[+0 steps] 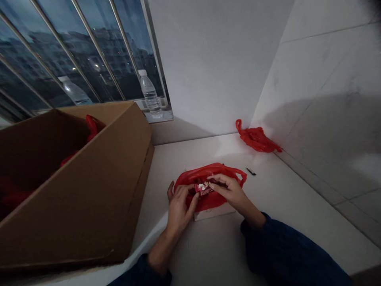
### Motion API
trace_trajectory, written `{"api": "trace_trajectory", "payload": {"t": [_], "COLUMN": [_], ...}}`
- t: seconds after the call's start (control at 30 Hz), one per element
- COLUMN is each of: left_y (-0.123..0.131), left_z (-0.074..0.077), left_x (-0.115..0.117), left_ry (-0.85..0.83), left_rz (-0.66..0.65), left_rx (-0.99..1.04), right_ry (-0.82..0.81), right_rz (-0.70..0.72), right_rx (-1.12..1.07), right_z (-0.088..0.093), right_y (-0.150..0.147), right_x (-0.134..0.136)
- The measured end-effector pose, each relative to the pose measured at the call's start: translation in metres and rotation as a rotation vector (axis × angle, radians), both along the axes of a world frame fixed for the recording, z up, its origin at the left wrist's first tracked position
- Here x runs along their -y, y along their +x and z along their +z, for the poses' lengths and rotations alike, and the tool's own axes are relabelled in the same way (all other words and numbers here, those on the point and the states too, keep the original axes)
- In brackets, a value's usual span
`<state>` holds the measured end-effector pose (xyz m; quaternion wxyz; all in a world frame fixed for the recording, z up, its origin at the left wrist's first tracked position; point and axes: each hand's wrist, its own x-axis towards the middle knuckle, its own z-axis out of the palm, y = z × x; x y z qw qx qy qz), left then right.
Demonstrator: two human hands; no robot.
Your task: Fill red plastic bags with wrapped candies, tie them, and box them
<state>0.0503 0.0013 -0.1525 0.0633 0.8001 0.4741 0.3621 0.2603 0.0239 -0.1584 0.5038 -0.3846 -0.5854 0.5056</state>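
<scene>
Holding a pink packet [204, 188], both hands [179, 202] meet over a red bag [190, 174].

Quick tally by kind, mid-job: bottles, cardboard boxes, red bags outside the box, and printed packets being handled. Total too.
Clear plastic bottles with white caps: 2
Open brown cardboard box: 1
Thin red plastic bags outside the box: 2
Small reddish printed packet: 1
Total: 6
</scene>
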Motion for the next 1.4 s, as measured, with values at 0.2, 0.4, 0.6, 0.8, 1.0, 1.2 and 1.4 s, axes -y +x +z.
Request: {"api": "trace_trajectory", "payload": {"t": [0.2,0.4,0.6,0.8,1.0,1.2,1.4], "left_y": [0.0001,-0.0006,-0.0003,0.0000,-0.0010,-0.0020,-0.0024], "left_z": [-0.0001,0.0001,0.0007,0.0029,0.0029,0.0002,-0.0046], "left_x": [0.0001,0.0000,0.0002,0.0006,0.0009,-0.0014,-0.0039], "left_ry": [0.021,0.043,0.058,0.084,0.112,0.109,0.036], "left_rz": [0.017,0.006,-0.009,-0.020,-0.035,-0.024,0.019], "left_rx": [0.049,0.057,0.065,0.077,0.085,0.094,0.097], "right_ry": [-0.019,-0.013,-0.002,-0.013,-0.053,-0.102,-0.101], "right_rz": [0.022,0.035,0.038,0.048,0.081,0.090,0.100], "right_rx": [-0.008,-0.022,-0.021,-0.030,-0.083,-0.090,-0.064], "right_z": [-0.0004,-0.0003,-0.0006,-0.0039,-0.0080,-0.0064,-0.0021], "right_y": [-0.0009,-0.0012,-0.0016,-0.0016,-0.0032,-0.0046,-0.0048], "right_x": [0.0005,0.0007,0.0010,0.0000,-0.0001,0.0013,0.0026]}}
